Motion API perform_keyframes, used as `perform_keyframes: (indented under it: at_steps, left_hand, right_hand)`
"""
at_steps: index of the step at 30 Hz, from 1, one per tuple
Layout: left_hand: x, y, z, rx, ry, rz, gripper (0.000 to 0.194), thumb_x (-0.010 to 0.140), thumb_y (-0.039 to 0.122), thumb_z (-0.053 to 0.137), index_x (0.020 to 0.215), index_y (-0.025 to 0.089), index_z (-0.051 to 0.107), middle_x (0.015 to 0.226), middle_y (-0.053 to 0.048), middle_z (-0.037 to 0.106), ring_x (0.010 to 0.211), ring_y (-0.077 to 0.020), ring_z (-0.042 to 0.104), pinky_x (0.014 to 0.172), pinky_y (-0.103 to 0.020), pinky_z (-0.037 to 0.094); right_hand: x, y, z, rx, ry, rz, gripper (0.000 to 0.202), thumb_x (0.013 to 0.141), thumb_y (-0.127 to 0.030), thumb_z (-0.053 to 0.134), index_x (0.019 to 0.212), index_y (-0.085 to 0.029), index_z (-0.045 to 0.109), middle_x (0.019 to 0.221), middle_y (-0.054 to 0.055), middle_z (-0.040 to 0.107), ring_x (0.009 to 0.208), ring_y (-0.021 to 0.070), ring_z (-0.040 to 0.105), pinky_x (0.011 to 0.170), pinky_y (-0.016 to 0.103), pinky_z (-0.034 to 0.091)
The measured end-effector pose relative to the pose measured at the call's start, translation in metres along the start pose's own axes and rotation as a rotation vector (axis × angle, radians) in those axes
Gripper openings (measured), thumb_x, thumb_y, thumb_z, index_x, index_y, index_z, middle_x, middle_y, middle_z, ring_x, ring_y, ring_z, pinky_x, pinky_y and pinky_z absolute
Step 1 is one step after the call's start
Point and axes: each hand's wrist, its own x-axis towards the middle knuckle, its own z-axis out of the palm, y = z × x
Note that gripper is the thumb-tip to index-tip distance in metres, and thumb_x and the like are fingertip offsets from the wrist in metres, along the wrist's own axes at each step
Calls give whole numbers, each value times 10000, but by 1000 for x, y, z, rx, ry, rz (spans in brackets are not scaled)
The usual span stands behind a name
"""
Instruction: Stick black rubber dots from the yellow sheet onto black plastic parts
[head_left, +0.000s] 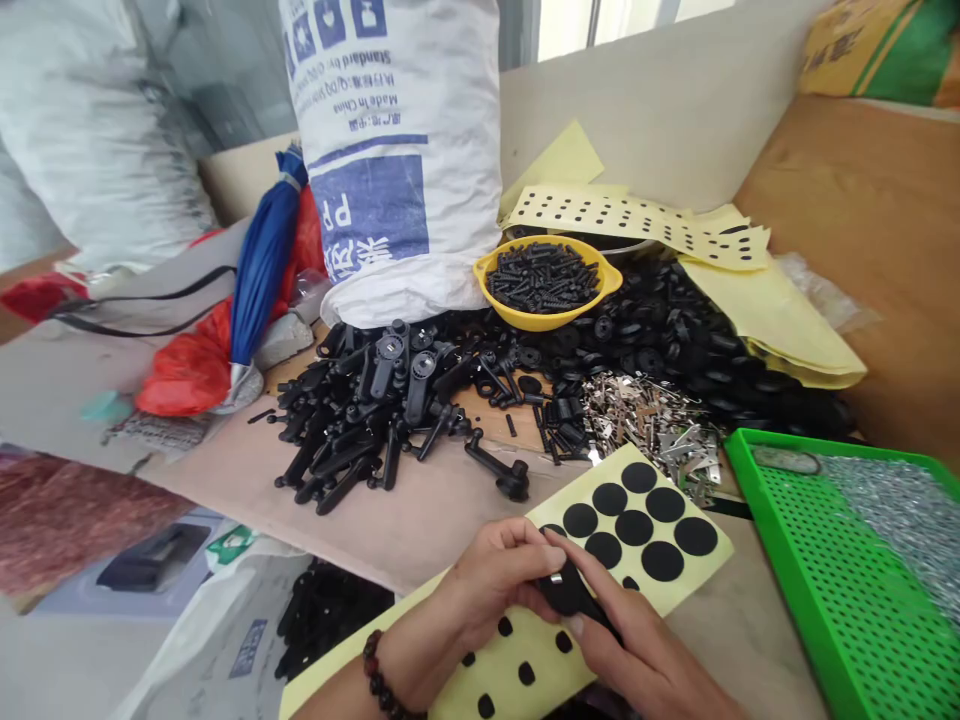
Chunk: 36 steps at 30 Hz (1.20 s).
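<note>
Part (571, 592), black, was gripped twice: left hand (501, 572) pinched its far end, right hand (628, 640) its near length, probably for steadiness; disc sheet (616, 469) lay beneath, presumably for reach.

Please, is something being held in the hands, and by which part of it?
A black part: the left fingers hold its end near a small silvery piece; the right fingers hold its sides.
</note>
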Motion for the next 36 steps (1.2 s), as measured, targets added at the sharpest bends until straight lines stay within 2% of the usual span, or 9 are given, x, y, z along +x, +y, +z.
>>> perform_keyframes:
  at_steps: [5,9,14,19,22,24,27,30,36]
  left_hand:
    - [1,-6,-8,44,19,-8,520,488,512,843,621,144,500,553,11,594,437,-86,525,432,-202,451]
    - [-5,-9,-13,49,-23,72,533,571,596,787,684,135,546,615,-8,605,499,-97,555,480,-206,456]
    - [-14,-11,-18,96,-197,189,538,645,463,806,1049,154,634,771,-23,630,690,-130,596,655,-235,451]
    - [-17,-16,-19,48,-231,238,441,670,364,811,1028,185,625,833,-18,636,726,-124,588,676,-229,420]
    - [-17,-16,-17,8,-261,256,402,699,346,795,1024,192,615,870,-29,642,787,-146,606,742,-265,440]
    - [-17,-16,-17,20,-251,292,376,714,337,785,1018,191,618,872,-29,630,804,-147,601,758,-270,443]
    - [-15,-17,-17,65,-213,345,364,716,334,783,1015,193,631,866,-16,600,748,-115,564,676,-221,424]
    - [-14,-20,-17,106,-187,363,373,712,341,782,1024,195,639,910,-26,594,712,-101,538,611,-198,405]
    - [-14,-20,-15,324,-88,503,342,744,313,748,1049,188,660,1027,-77,605,845,-164,585,719,-252,479]
  right_hand:
    - [1,-6,8,26,-39,-10,532,871,-314,430,1391,-229,504,1139,72,722,1019,272,670,816,341,535]
    - [2,-2,1,113,-108,59,522,871,-311,471,1390,-264,501,1163,56,709,982,272,682,784,358,561]
    - [1,10,-5,133,-43,63,535,875,-360,540,1401,-285,483,1388,50,566,1272,278,505,998,403,448]
    - [-6,10,1,107,25,52,551,884,-441,524,1400,-255,475,1313,91,621,1235,283,541,972,409,467]
    - [-7,7,-6,17,84,-44,490,880,-434,545,1330,-242,540,1179,102,683,1112,270,624,916,371,509]
    - [-6,2,-15,-78,132,-155,340,886,-371,559,1197,-254,631,1116,86,696,1024,249,659,872,331,534]
    - [-6,-6,-26,-216,174,-333,205,901,-274,533,1025,-275,696,1043,72,703,956,245,675,782,305,569]
    - [-7,-11,-27,-293,204,-437,251,902,-213,519,1057,-296,697,1044,71,699,948,252,678,743,309,580]
    - [-7,-8,-22,-299,210,-543,380,881,-120,524,1180,-316,653,1083,63,677,955,233,674,733,280,570]
